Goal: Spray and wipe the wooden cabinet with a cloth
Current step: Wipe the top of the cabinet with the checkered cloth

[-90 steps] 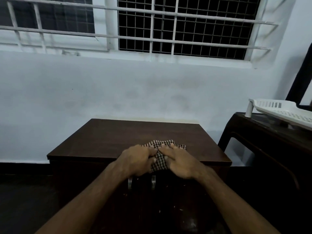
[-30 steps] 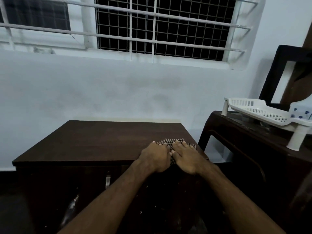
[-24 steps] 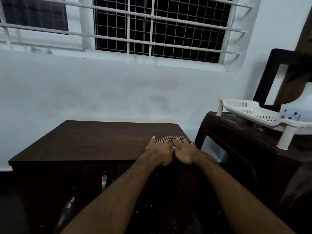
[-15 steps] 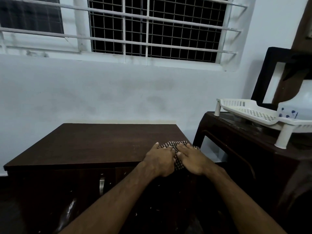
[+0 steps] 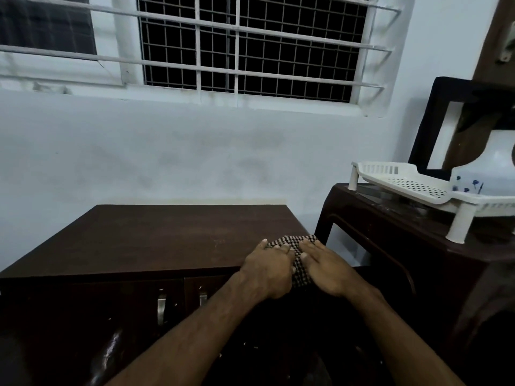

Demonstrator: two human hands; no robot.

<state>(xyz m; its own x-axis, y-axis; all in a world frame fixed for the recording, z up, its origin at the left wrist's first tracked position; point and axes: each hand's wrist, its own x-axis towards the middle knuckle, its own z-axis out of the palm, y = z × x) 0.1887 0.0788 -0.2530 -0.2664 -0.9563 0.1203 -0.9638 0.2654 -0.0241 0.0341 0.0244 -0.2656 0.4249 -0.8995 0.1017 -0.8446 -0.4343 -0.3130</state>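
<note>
A dark wooden cabinet (image 5: 156, 240) stands against the white wall, with two metal door handles (image 5: 161, 305) on its front. A checked cloth (image 5: 299, 267) lies over the front right edge of the cabinet top and hangs a little down the front. My left hand (image 5: 267, 271) presses on the cloth's left part with its fingers bent over it. On the cloth's right part my right hand (image 5: 326, 268) lies flat with fingers straight. No spray bottle is in view.
A dark brown table (image 5: 404, 240) stands close to the right of the cabinet, with a gap between them. On it sits a white perforated plastic rack (image 5: 412, 185) holding a white vessel (image 5: 490, 174). A barred window (image 5: 250, 45) is above.
Both hands with the cloth have slid from the middle of the cabinet's front edge to its right front corner. The view has shifted right as well.
</note>
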